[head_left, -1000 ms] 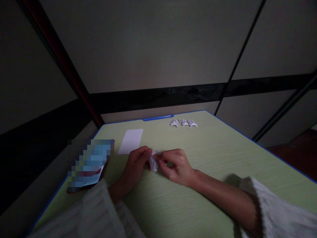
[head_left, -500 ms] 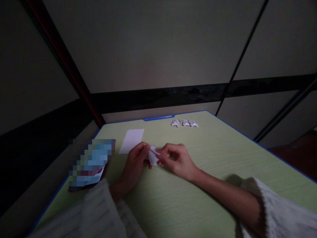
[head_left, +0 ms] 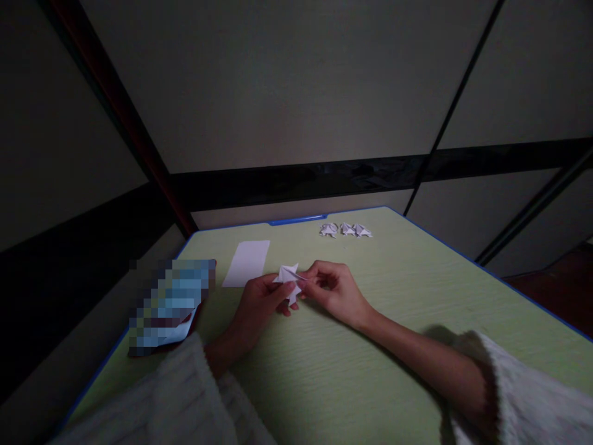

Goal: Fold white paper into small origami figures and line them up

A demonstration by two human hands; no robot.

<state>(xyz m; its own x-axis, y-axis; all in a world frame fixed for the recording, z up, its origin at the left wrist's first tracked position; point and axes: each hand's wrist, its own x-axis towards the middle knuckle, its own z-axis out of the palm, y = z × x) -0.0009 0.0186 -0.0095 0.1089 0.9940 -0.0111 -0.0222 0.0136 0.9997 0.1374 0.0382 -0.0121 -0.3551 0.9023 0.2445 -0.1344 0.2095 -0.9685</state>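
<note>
Between my two hands, just above the table, is a small piece of folded white paper (head_left: 288, 274) with several pointed flaps. My left hand (head_left: 260, 303) is closed on it from the left, thumb lying on top and fingers underneath. From the right, my right hand (head_left: 334, 290) pinches a thin flap of the same paper between thumb and fingertips. Part of the paper's lower side is hidden by my fingers. Flat on the table, beyond my left hand, lies plain white paper (head_left: 247, 262).
Folded paper figures stand in a row toward the far edge: one (head_left: 328, 230) on the left, then a close pair (head_left: 354, 229). A blurred-out device or picture in a dark red case (head_left: 172, 306) lies at left. The pale green table (head_left: 333, 371) has blue edging; cabinet panels rise behind.
The folded paper has turned in my hands, and its pointed flaps now show spread out on top. My left thumb has shifted lower, onto its near part. Both hands still hold it.
</note>
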